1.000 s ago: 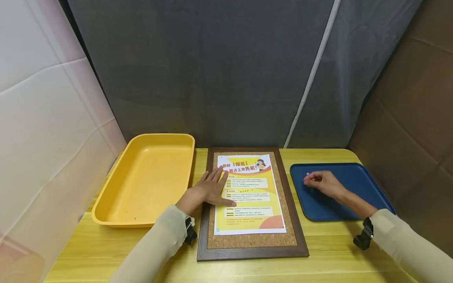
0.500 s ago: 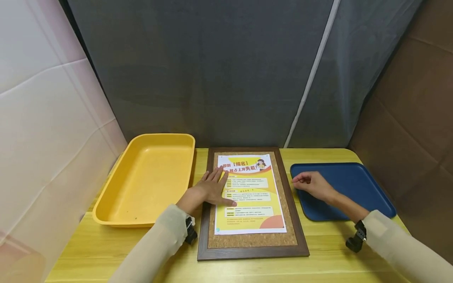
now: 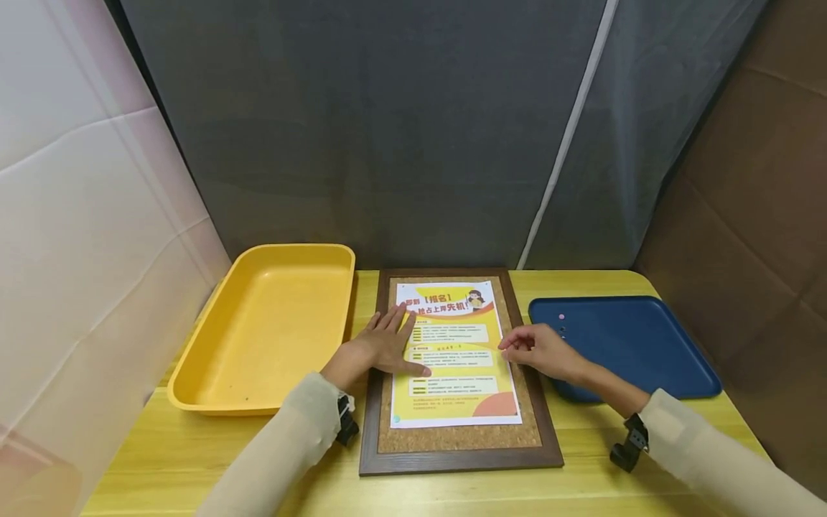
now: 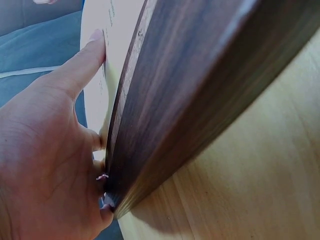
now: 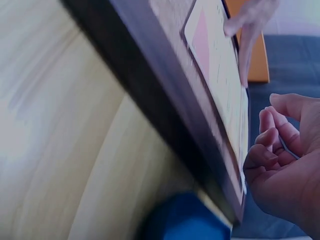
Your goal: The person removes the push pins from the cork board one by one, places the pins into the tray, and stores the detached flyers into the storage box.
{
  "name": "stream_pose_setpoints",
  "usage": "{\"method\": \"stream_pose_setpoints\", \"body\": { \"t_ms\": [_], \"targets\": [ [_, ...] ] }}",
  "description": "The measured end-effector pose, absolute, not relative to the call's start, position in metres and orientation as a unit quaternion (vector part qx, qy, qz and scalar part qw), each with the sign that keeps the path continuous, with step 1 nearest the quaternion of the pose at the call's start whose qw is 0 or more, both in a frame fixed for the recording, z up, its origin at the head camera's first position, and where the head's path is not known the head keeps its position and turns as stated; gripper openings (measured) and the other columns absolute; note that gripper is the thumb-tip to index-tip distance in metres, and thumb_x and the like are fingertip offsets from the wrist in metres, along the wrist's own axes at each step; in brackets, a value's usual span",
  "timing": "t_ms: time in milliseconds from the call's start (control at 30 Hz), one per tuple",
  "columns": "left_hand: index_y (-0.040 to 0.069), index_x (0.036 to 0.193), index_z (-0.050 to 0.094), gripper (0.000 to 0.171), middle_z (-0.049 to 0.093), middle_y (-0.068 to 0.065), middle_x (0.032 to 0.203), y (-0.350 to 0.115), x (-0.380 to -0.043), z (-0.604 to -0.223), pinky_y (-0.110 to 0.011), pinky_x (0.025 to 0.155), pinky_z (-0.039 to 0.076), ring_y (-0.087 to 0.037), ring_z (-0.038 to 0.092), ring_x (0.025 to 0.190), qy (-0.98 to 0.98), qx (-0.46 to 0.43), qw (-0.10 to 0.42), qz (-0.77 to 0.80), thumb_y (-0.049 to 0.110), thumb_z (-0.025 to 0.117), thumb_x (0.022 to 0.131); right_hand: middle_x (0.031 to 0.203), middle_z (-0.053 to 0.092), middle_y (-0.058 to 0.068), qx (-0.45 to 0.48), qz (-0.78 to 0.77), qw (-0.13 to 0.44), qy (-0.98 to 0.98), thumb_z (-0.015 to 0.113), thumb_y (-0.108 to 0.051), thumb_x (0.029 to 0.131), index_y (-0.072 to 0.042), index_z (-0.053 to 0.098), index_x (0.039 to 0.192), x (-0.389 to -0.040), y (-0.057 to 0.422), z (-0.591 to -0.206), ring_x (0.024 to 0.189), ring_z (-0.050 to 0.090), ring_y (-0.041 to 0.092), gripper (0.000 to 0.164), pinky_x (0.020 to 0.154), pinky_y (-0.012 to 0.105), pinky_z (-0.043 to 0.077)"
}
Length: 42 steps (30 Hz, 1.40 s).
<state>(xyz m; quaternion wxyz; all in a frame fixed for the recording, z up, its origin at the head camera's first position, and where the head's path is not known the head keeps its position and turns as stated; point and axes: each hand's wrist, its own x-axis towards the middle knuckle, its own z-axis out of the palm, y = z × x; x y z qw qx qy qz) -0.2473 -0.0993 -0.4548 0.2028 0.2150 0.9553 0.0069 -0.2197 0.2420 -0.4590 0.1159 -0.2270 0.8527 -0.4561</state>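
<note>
My left hand [image 3: 382,349] lies with spread fingers on the left side of a printed yellow and white poster [image 3: 452,403]. The poster lies on a cork board [image 3: 465,441] with a dark brown frame. Over the poster's right edge, my right hand [image 3: 543,352] has thumb and fingertips drawn together in a pinch. Whatever sits between them is too small to make out. In the right wrist view, the right hand's fingers [image 5: 267,150] curl beside the board. The left wrist view has the left hand [image 4: 45,145] along the frame's edge, its thumb on the poster.
A blue tray [image 3: 646,359] to the right of the board holds a pink round-headed pin [image 3: 561,317] and other tiny pieces. A deep yellow tray [image 3: 291,323] stands on the left. Behind the wooden table [image 3: 446,495] hangs a dark grey cloth [image 3: 388,143].
My right hand, still pinching, has moved left from over the blue tray to the poster's right edge, uncovering the pink pin in the tray. My left hand has stayed put.
</note>
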Motion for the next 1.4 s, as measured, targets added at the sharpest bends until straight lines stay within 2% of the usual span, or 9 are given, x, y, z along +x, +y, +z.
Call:
{"method": "stream_pose_setpoints", "body": {
  "t_ms": [67,233,433,833,1100,1400],
  "targets": [
    [0.011,0.172,0.003,0.123,-0.008,-0.014,0.178,-0.099,-0.247,-0.455,-0.054,0.132,0.003,-0.032,-0.004,0.165,0.955,0.214,0.204,0.009,0.085,0.057,0.089,0.085,0.07,0.012,-0.234,-0.456,0.121,0.85,0.075,-0.01,0.098,0.003,0.076,0.106,-0.217,0.235,-0.459,0.07,0.055,0.012,0.015,0.061,0.022,0.045],
    [0.01,0.171,0.002,0.128,-0.01,-0.014,0.178,-0.1,-0.249,-0.46,-0.055,0.132,0.002,-0.032,-0.005,0.165,0.955,0.215,0.205,0.021,0.088,0.056,0.086,0.084,0.069,0.002,-0.259,-0.441,0.122,0.851,0.076,-0.01,0.097,-0.001,0.078,0.105,-0.213,0.218,-0.458,0.068,0.05,0.01,0.012,0.061,0.022,0.041],
    [0.011,0.172,0.003,0.124,-0.008,-0.014,0.178,-0.099,-0.247,-0.454,-0.053,0.132,0.003,-0.032,-0.004,0.165,0.955,0.213,0.209,0.007,0.085,0.057,0.088,0.084,0.07,-0.004,-0.294,-0.438,0.124,0.84,0.075,-0.008,0.097,-0.002,0.078,0.105,-0.206,0.2,-0.459,0.072,0.054,0.009,0.01,0.064,0.022,0.046],
    [0.01,0.172,0.003,0.124,-0.006,-0.016,0.178,-0.097,-0.247,-0.452,-0.055,0.132,0.006,-0.033,-0.002,0.165,0.955,0.215,0.204,-0.003,0.084,0.057,0.089,0.081,0.067,-0.006,-0.321,-0.44,0.152,0.825,0.077,-0.008,0.096,-0.005,0.078,0.102,-0.19,0.167,-0.468,0.073,0.056,0.006,0.007,0.065,0.021,0.048],
    [0.011,0.172,0.002,0.123,-0.01,-0.015,0.177,-0.098,-0.248,-0.454,-0.055,0.132,0.005,-0.033,-0.003,0.165,0.955,0.215,0.207,-0.004,0.084,0.057,0.09,0.074,0.063,-0.008,-0.352,-0.438,0.151,0.813,0.077,-0.008,0.096,-0.004,0.078,0.103,-0.184,0.149,-0.472,0.064,0.052,0.002,0.007,0.06,0.02,0.047],
    [0.01,0.171,0.003,0.122,-0.007,-0.016,0.178,-0.098,-0.249,-0.454,-0.055,0.132,0.007,-0.033,-0.001,0.165,0.955,0.214,0.206,-0.002,0.082,0.058,0.09,0.08,0.068,-0.006,-0.389,-0.428,0.15,0.802,0.075,-0.003,0.097,-0.002,0.077,0.101,-0.176,0.125,-0.476,0.066,0.053,-0.003,0.005,0.061,0.017,0.05]
  ]
}}
